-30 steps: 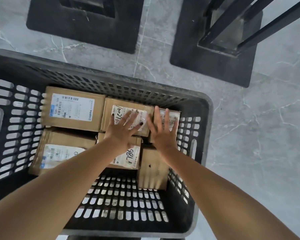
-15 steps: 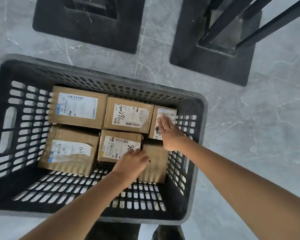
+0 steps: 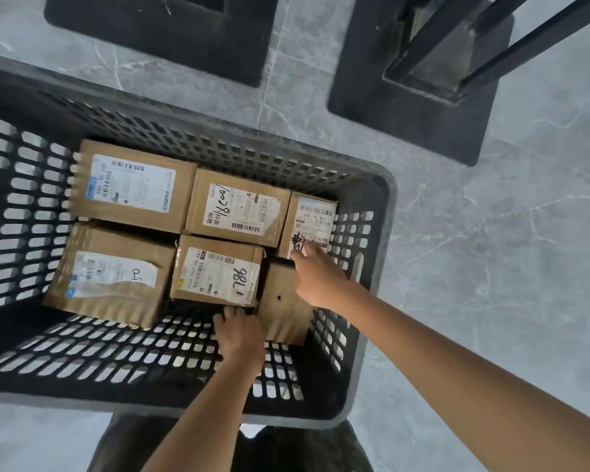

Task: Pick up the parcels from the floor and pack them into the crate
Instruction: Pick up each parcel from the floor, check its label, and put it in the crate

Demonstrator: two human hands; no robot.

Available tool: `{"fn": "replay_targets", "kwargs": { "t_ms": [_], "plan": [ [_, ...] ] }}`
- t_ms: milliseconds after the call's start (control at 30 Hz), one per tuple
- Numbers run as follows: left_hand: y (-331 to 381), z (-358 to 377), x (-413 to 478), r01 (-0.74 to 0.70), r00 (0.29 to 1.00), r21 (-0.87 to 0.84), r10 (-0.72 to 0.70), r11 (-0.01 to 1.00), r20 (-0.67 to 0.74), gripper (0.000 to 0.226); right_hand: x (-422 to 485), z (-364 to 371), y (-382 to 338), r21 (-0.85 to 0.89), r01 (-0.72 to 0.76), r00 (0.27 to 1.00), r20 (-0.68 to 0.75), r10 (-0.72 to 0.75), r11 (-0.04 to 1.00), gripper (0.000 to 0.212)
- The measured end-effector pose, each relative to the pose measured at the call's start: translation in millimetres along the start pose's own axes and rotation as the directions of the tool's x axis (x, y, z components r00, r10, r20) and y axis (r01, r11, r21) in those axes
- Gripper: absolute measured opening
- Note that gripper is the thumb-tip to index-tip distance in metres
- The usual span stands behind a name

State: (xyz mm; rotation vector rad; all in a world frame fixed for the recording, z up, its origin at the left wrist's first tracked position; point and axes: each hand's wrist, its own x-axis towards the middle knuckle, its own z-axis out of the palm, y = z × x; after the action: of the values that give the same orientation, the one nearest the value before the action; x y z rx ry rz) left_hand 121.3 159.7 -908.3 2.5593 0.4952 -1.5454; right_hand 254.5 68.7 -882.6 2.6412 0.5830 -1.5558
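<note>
Parcels (image 3: 133, 185) fill the far half of the crate (image 3: 218, 144) in two rows. The right hand (image 3: 321, 277) lays straight, close-set fingers (image 3: 304, 254) on the small labelled parcel (image 3: 312, 212) in the crate's far right corner. The left hand (image 3: 241, 335) bends its fingers against the near edge of the middle parcel marked 786 (image 3: 215, 274); whether they grip it cannot be told.

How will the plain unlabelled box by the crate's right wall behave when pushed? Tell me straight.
Probably stiff: the plain box keeps flat cardboard faces and straight edges. It should slide, not roll, being square-cornered. It likely cannot tip far, hemmed between the box marked 786 and the crate wall.
</note>
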Motion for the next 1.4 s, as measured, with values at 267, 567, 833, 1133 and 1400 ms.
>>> {"fn": "replay_targets", "kwargs": {
  "t_ms": [267,567,833,1133,1400],
  "plan": [
    [5,-7,-6,0.087,0.996,-0.376,-0.077,0.922,0.042,0.019,-12,10,-2,-0.007,0.018,0.994,-0.105,-0.018,1.000,0.050],
    [-74,-59,-29,-0.059,0.996,-0.181,0.071,0.982,0.058,0.056,-93,9,-26,0.084,0.088,0.985,-0.155,-0.074,0.993,0.043],
    [-165,-152,-154,-0.160,0.985,-0.188,0.145,0.969,-0.090,0.026,-194,-65,-55,0.282,0.018,0.985,-0.168,0.031,0.959,0.021],
    [-208,-345,-380,-0.313,0.903,-0.320,0.176,0.894,-0.392,0.021,-387,-252,-115,0.574,0.107,0.914,-0.379,0.148,0.812,0.030],
    [-153,-494,-568,-0.620,0.659,-0.156,0.402,0.769,-0.635,0.034,-593,-369,-130,0.630,0.351,0.687,-0.676,0.267,0.693,0.028]
  ]
}}
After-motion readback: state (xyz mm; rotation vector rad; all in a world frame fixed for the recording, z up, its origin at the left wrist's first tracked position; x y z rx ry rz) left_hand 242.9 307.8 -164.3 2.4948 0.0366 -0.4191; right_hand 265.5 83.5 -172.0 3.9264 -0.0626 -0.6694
